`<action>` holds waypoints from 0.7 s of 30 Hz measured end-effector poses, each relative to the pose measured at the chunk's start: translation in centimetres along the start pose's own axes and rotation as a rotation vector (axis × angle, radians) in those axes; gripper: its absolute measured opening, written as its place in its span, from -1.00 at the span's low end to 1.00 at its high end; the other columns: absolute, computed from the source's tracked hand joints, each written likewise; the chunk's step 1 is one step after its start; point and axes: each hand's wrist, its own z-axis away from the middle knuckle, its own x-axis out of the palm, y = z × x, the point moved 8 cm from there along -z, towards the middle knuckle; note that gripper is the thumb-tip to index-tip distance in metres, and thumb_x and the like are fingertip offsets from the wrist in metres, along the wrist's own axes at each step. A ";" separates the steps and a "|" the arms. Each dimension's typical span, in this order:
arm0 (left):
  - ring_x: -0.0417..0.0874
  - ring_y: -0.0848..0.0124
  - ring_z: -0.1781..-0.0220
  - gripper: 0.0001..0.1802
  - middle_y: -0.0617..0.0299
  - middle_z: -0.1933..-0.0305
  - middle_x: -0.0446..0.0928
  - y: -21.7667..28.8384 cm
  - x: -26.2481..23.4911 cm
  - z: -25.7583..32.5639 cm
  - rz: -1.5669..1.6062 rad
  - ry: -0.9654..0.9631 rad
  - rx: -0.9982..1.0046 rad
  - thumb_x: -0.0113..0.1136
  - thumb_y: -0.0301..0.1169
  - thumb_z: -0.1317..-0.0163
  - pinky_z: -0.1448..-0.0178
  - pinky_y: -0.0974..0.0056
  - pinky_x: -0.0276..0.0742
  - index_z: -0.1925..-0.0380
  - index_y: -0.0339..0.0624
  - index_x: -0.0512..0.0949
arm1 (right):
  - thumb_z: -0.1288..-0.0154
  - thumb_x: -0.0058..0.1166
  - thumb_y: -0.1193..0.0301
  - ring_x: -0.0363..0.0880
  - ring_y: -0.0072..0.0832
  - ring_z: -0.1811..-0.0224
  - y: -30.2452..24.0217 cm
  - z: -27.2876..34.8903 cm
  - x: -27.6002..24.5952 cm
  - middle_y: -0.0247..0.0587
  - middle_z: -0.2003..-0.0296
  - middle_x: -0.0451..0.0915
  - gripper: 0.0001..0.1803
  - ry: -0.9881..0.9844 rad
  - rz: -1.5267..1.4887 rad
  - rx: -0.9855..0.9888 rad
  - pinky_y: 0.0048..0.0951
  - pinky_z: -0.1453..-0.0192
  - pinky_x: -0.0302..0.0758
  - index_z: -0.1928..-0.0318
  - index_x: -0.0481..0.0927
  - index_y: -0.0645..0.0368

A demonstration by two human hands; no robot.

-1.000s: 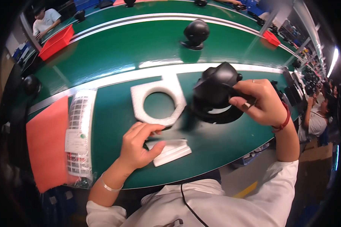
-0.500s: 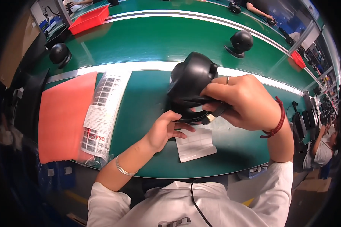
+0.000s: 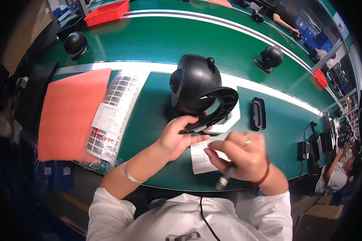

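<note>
My left hand [image 3: 177, 138] is closed on the black ring-shaped base of a round black device [image 3: 195, 82]. That device is tilted, with its ball-like body up and the base [image 3: 225, 106] turned toward the right. Lower down, my right hand [image 3: 243, 156] is apart from the device, its fingers curled round a short dark stick-like thing with a pale end [image 3: 222, 183], blurred by motion. Beneath my hands lies a white paper sheet [image 3: 201, 158] on the green table. A white angular piece [image 3: 231, 118] is partly hidden behind the base.
To the left lie an orange foam sheet [image 3: 72, 116] and a bagged label sheet [image 3: 118, 104]. A black oblong case [image 3: 258, 114] lies right of the device. More round black devices [image 3: 75, 43] stand on the green belt [image 3: 149, 38], with a red bin [image 3: 106, 13] beyond. Other people work at far right.
My right hand has left the device and moved down toward me with the dark stick-like thing. The device has turned in my left hand, bringing its ring base to the right.
</note>
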 end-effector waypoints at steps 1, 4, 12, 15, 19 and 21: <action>0.57 0.21 -0.08 -0.63 0.03 -0.04 0.55 -0.1 0.2 -0.1 -0.026 0.000 0.008 -0.11 -0.39 -0.35 -0.16 0.06 0.51 -0.10 -0.30 0.42 | 0.06 0.33 0.46 0.39 -0.50 0.74 0.2 0.9 1.3 -0.38 0.61 0.45 -0.85 0.000 0.055 0.046 -0.47 0.69 0.28 0.42 0.63 0.11; 0.59 0.23 -0.04 -0.62 0.03 -0.03 0.56 -0.4 -0.2 0.1 0.007 -0.014 0.010 -0.12 -0.40 -0.35 -0.13 0.13 0.51 -0.12 -0.29 0.41 | 0.03 0.33 0.46 0.41 -0.48 0.74 0.8 1.7 3.4 -0.36 0.58 0.49 -0.84 0.034 0.081 0.133 -0.45 0.68 0.31 0.36 0.65 0.12; 0.61 0.31 -0.01 -0.69 0.09 0.01 0.58 -0.5 -0.3 0.6 -0.081 0.136 0.063 -0.09 -0.41 -0.37 -0.11 0.20 0.51 -0.03 -0.29 0.48 | -0.02 0.30 0.62 0.45 -0.61 0.68 3.3 1.8 4.8 -0.29 0.63 0.47 -0.84 0.099 -0.241 0.387 -0.59 0.60 0.30 0.34 0.67 0.19; 0.61 0.31 -0.01 -0.69 0.08 0.02 0.58 -0.8 -0.9 0.7 -0.084 0.221 0.095 -0.09 -0.40 -0.37 -0.11 0.20 0.51 -0.02 -0.30 0.48 | -0.04 0.29 0.64 0.41 -0.61 0.67 3.4 2.2 5.1 -0.29 0.64 0.45 -0.88 0.147 -0.300 0.474 -0.59 0.57 0.28 0.37 0.66 0.23; 0.56 0.44 0.00 -0.71 0.19 0.03 0.56 -1.2 -1.2 0.6 -0.091 0.242 0.151 -0.02 -0.32 -0.37 -0.08 0.28 0.44 -0.02 -0.19 0.47 | -0.05 0.30 0.64 0.39 -0.59 0.65 3.6 3.1 5.7 -0.28 0.64 0.44 -0.89 0.215 -0.277 0.532 -0.56 0.55 0.27 0.38 0.65 0.24; 0.60 0.32 -0.03 -0.67 0.06 0.00 0.57 -1.3 -1.4 0.7 -0.087 0.278 0.198 -0.10 -0.37 -0.39 -0.13 0.21 0.51 -0.03 -0.31 0.48 | -0.05 0.30 0.63 0.39 -0.57 0.63 3.3 3.7 6.2 -0.28 0.63 0.44 -0.88 0.256 -0.258 0.574 -0.54 0.54 0.27 0.37 0.64 0.25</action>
